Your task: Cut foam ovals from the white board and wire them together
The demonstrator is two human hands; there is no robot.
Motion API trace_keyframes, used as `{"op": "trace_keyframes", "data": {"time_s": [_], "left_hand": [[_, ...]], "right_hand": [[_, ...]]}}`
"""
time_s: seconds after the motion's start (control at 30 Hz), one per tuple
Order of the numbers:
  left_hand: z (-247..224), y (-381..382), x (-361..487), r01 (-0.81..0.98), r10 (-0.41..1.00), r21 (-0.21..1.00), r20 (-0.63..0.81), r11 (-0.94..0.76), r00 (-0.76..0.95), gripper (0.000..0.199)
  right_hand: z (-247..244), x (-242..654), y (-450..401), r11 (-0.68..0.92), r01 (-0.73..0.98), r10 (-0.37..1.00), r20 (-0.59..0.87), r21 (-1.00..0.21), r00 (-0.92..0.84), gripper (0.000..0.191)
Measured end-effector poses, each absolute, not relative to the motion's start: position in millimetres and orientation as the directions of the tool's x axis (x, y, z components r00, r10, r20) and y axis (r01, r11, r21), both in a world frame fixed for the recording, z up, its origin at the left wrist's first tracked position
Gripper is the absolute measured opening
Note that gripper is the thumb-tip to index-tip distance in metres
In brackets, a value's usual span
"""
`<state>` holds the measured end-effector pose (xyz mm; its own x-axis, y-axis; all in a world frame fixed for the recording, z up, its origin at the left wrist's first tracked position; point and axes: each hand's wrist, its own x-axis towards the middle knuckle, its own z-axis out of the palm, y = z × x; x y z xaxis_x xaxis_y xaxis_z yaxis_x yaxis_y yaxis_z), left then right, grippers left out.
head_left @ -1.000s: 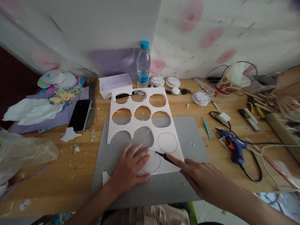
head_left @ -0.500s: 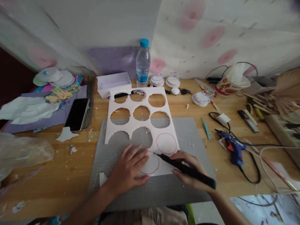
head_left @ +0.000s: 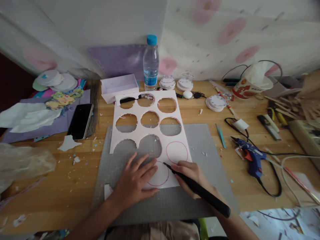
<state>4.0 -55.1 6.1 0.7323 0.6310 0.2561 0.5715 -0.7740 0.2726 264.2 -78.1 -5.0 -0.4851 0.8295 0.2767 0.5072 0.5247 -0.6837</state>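
Note:
A white foam board (head_left: pixel 138 131) with several round holes, their edges rough, lies partly on the grey cutting mat (head_left: pixel 200 140). Two circles drawn in red show on its uncut lower right part. My left hand (head_left: pixel 136 180) rests on the board's lower edge, fingers spread, beside the lower circle. In my right hand (head_left: pixel 192 176) is a black craft knife (head_left: pixel 200 188), gripped like a pen. Its tip meets the board at the upper rim of the lower circle, and the handle slants back toward me.
Behind the board stand a water bottle (head_left: pixel 151 65) and a white box (head_left: pixel 120 87). To the right lie tweezers (head_left: pixel 221 136), a blue glue gun (head_left: pixel 251 156) and cables. A phone (head_left: pixel 80 121), paper sheets and a plastic bag (head_left: pixel 25 161) are at left. Scraps dot the table.
My right hand has closed in nearer the tip, and the knife's handle end has swung down toward me. The tip stays near the lower circle's top. My left hand keeps its place on the board.

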Motion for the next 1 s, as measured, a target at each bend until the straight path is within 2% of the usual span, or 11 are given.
{"op": "trace_keyframes", "data": {"time_s": [0.17, 0.3, 0.53, 0.67, 0.77, 0.87, 1.0], "left_hand": [[7, -54, 5, 0.573, 0.636, 0.281, 0.269, -0.77, 0.723, 0.045], [7, -54, 4, 0.577, 0.639, 0.278, 0.265, -0.768, 0.722, 0.045], [7, -56, 5, 0.585, 0.642, 0.269, 0.245, -0.765, 0.727, 0.044], [7, -57, 6, 0.593, 0.651, 0.275, 0.234, -0.756, 0.722, 0.045], [7, -57, 6, 0.593, 0.654, 0.284, 0.23, -0.753, 0.721, 0.045], [7, -57, 6, 0.592, 0.656, 0.292, 0.232, -0.751, 0.718, 0.046], [8, -58, 6, 0.595, 0.658, 0.29, 0.231, -0.75, 0.717, 0.047]], "right_hand": [[-9, 265, -81, 0.59, 0.503, 0.8, 0.377, -0.631, -0.466, 0.031], [-3, 263, -82, 0.594, 0.491, 0.801, 0.413, -0.638, -0.434, 0.032], [3, 241, -104, 0.443, 0.56, 0.896, 0.345, -0.7, -0.279, 0.036], [2, 230, -114, 0.427, 0.602, 0.898, 0.397, -0.675, -0.192, 0.038], [0, 231, -118, 0.443, 0.618, 0.889, 0.41, -0.649, -0.206, 0.039], [-1, 232, -122, 0.429, 0.604, 0.898, 0.385, -0.671, -0.21, 0.038], [-3, 225, -128, 0.378, 0.634, 0.908, 0.402, -0.674, -0.115, 0.039]]}}
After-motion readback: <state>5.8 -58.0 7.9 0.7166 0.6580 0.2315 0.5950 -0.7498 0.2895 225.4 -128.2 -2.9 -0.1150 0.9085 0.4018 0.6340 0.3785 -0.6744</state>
